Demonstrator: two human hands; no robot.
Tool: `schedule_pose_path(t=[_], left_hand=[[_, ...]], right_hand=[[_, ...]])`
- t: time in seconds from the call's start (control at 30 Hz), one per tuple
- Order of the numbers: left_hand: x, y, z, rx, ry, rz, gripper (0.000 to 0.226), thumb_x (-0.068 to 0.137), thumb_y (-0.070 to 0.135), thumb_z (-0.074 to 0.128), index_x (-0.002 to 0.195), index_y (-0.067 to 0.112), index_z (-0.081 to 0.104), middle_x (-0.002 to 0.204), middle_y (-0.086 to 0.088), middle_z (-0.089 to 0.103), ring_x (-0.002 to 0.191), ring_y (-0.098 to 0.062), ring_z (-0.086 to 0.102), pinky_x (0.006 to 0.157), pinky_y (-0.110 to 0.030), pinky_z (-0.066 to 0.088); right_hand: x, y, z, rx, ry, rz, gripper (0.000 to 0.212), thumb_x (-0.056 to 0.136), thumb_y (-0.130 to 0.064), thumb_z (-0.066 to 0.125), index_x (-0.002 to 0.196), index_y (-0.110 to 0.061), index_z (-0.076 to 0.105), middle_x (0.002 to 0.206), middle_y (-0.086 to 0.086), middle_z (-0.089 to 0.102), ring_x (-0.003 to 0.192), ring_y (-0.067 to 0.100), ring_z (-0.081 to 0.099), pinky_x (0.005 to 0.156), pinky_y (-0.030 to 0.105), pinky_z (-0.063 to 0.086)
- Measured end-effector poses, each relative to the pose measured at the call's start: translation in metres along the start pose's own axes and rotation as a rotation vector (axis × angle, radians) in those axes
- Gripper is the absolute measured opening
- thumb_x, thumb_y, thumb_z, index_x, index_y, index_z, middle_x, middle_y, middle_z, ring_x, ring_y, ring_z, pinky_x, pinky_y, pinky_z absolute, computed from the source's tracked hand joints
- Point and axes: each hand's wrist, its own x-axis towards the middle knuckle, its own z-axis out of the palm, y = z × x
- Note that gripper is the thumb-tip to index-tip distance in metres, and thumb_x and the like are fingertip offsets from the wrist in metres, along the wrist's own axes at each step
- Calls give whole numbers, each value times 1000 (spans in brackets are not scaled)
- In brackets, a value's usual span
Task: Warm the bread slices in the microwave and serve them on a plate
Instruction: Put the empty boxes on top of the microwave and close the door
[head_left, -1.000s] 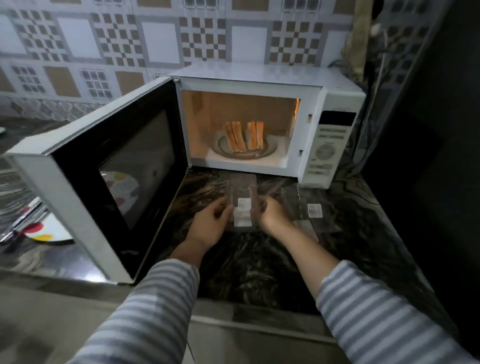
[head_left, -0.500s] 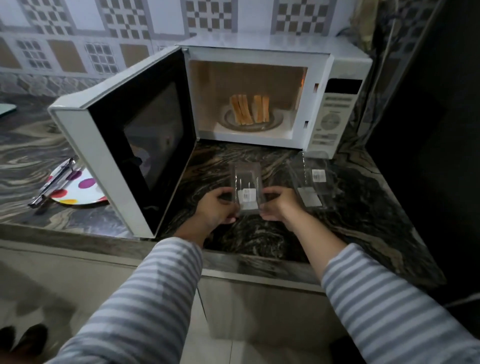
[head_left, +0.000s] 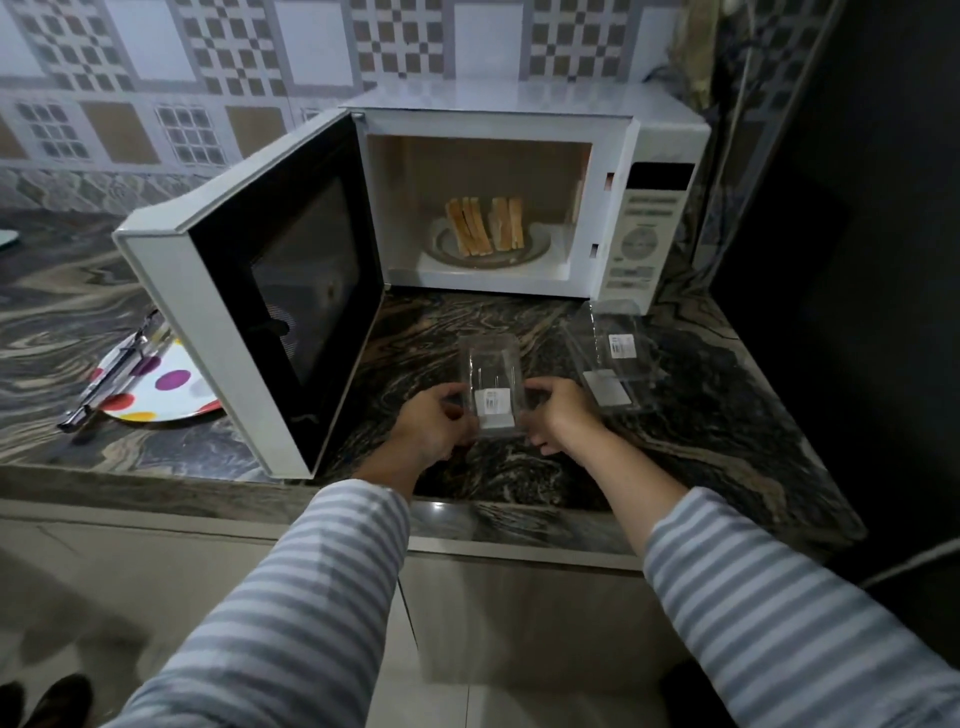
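The counter (head_left: 519, 483) looks like polished stone, dark and veined, glossy at its near edge; the microwave (head_left: 519, 111) has a smooth white casing, its door (head_left: 291, 291) a dark glossy pane; the two containers, one held (head_left: 491, 374) and one to the right (head_left: 613, 353), are clear thin plastic with white paper labels; the spotted plate (head_left: 166, 395) at left is smooth and shiny; the tongs (head_left: 111, 376) on it look like metal; the sleeves (head_left: 291, 613) are soft striped cloth; the far wall (head_left: 130, 130) is patterned tile.
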Motion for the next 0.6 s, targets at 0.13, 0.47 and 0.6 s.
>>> schedule_pose_path(t=[0.13,0.47,0.6], left_hand=[[0,19,-13,358,144,132,58,74,28,66,130,18,53,123,-8,55,116,-26,55,101,-36,43],[7,93,48,153,246,353,31,84,3,53,111,12,64,111,-10,65,103,-27,61,93,-32,47],[13,94,90,46,92,261,41,89,15,59,130,13,53,123,-8,63,114,-24,58,96,-28,43]], right_hand=[[-13,-10,-24,-286,131,-217,30,86,-21,63,116,-22,65,113,5,67,101,27,64,85,35,53],[-10,-10,-98,-260,406,-286,27,91,-23,59,117,-21,62,120,7,58,109,26,57,82,27,44],[2,7,-108,-134,363,-119,37,96,-30,52,132,-22,50,131,7,55,113,26,56,80,28,42]])
